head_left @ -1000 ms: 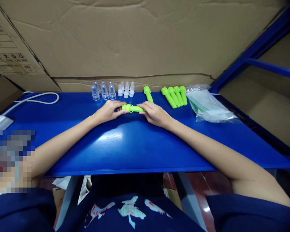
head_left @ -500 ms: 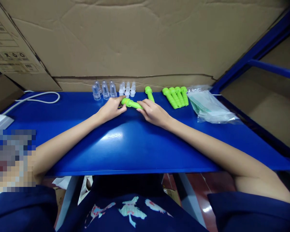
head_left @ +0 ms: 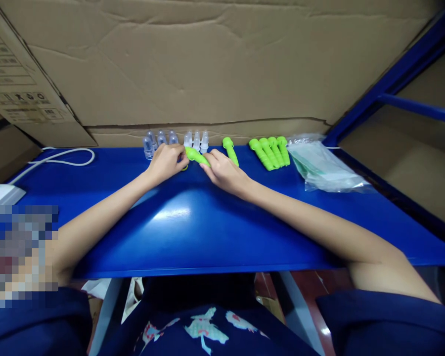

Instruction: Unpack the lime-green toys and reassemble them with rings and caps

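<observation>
Between my hands a bright green plastic tube (head_left: pixel 197 155) is held above the blue table, tilted down toward the right. My left hand (head_left: pixel 167 162) is closed in a pinch at its wider end, and a small green loop shows under those fingertips. The narrow end lies in my right hand (head_left: pixel 224 172), whose fingers are wrapped around it. Just behind the right hand lies a similar green tube (head_left: pixel 230 148) on the table. Farther right is a row of several more green tubes (head_left: pixel 270 154), side by side.
Clear plastic caps (head_left: pixel 148 148) and frosted white tapered pieces (head_left: pixel 196 141) stand along the back of the blue table (head_left: pixel 207 232). A clear bag with white contents (head_left: pixel 326 165) lies right. At left are a white cable (head_left: pixel 70 159) and power strip (head_left: pixel 3 194). Cardboard (head_left: pixel 207 64) walls the back.
My left fingers have curled in tighter at the wide end of the tube. The tube and my right hand have shifted slightly left, and the tube tilts more. The camera view has shifted slightly.
</observation>
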`<state>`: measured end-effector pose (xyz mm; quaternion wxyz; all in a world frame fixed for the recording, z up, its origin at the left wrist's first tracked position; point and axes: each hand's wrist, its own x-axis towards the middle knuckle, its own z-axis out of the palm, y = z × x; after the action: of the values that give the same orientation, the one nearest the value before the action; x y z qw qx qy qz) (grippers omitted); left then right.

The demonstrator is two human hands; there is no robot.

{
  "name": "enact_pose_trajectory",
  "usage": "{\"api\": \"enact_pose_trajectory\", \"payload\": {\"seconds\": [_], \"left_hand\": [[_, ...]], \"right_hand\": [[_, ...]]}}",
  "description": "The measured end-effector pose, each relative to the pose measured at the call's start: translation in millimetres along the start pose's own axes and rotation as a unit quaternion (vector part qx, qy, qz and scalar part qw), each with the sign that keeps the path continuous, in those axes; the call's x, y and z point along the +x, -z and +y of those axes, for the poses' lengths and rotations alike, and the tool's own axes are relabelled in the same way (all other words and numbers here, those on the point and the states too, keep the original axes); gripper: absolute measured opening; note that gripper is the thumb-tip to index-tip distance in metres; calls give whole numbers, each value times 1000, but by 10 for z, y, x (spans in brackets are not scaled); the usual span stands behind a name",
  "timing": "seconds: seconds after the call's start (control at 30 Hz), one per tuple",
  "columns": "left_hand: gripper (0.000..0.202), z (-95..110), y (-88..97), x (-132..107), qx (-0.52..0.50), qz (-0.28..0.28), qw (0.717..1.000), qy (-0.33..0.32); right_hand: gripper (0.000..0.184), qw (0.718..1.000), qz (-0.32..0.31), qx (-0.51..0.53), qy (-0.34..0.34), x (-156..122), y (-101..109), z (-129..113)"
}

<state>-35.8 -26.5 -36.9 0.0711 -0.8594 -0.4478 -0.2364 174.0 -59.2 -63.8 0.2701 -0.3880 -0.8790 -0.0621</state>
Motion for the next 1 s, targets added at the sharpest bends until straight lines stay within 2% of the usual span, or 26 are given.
{"api": "enact_pose_trajectory", "payload": {"seconds": [0.2, 0.43, 0.53, 0.6, 0.7, 0.77, 0.87, 1.0], "left_hand": [[18, -58, 77, 54, -5, 29, 999, 35], [16, -70, 98, 56, -53, 11, 997, 46], [15, -203, 158, 29, -60, 23, 996, 63], [15, -324, 269, -49, -57, 46, 991, 110], [17, -421, 439, -198, -85, 40, 989, 118], [16, -403, 464, -243, -105, -7, 991, 86], [17, -347, 334, -192, -147, -71, 985, 55], [17, -359, 96, -89, -164, -91, 979, 85]], "right_hand": [[37, 998, 33, 53, -23, -51, 23, -36], [40, 999, 40, 20, 16, -175, 161, -122], [41, 999, 33, 22, 34, -326, 267, -104], [42, 999, 28, 19, 42, -468, 377, -18], [45, 998, 40, -18, -44, -649, 544, 261], [44, 986, 50, -63, -143, -699, 595, 511], [44, 969, 7, -94, -228, -669, 537, 830], [42, 958, -20, -98, -270, -536, 325, 980]]}}
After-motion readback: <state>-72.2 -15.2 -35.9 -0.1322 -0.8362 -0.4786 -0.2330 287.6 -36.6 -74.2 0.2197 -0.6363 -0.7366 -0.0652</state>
